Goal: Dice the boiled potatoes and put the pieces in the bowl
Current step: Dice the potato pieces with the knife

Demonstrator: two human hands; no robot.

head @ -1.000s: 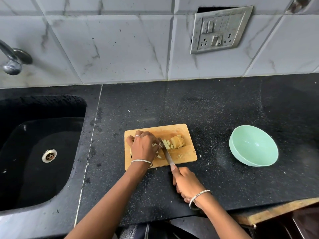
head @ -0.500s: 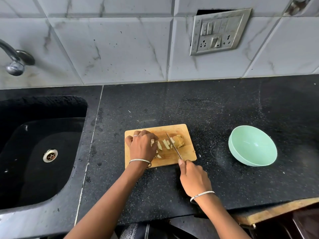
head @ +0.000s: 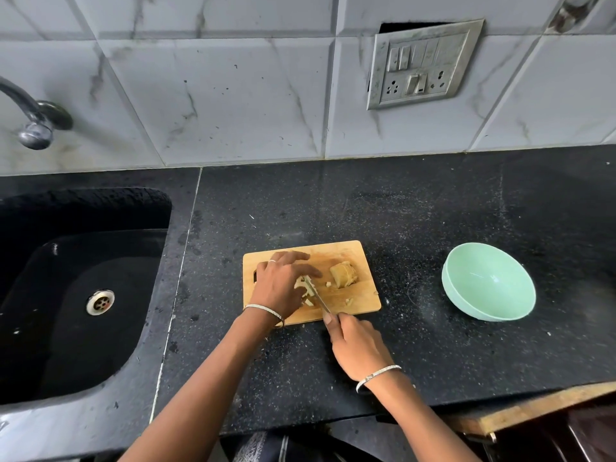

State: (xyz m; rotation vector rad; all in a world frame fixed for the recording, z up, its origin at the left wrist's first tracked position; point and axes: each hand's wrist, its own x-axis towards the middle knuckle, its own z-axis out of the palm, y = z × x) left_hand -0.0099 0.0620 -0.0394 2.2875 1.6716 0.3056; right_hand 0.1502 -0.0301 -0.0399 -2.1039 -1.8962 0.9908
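A small wooden cutting board [head: 353, 258] lies on the black counter. On it sits an uncut chunk of boiled potato [head: 344, 274] toward the right, with small pieces [head: 349, 302] scattered near it. My left hand [head: 283, 283] rests on the board's left half, pressing down on pale cut potato strips [head: 301, 284] that it mostly hides. My right hand [head: 356, 348] grips a knife [head: 316, 296] by the handle just off the board's near edge; the blade lies against the strips under my left fingers. The mint-green bowl [head: 488, 281] stands empty to the right.
A black sink [head: 76, 295] with a metal drain fills the left side, under a tap [head: 33, 118]. A switch and socket plate [head: 423, 63] hangs on the tiled wall. The counter's front edge runs just below my right wrist.
The knife has swung left from the potato chunk to the strips under my left hand. My left hand has spread further over the strips, and the chunk now sits apart on the right.
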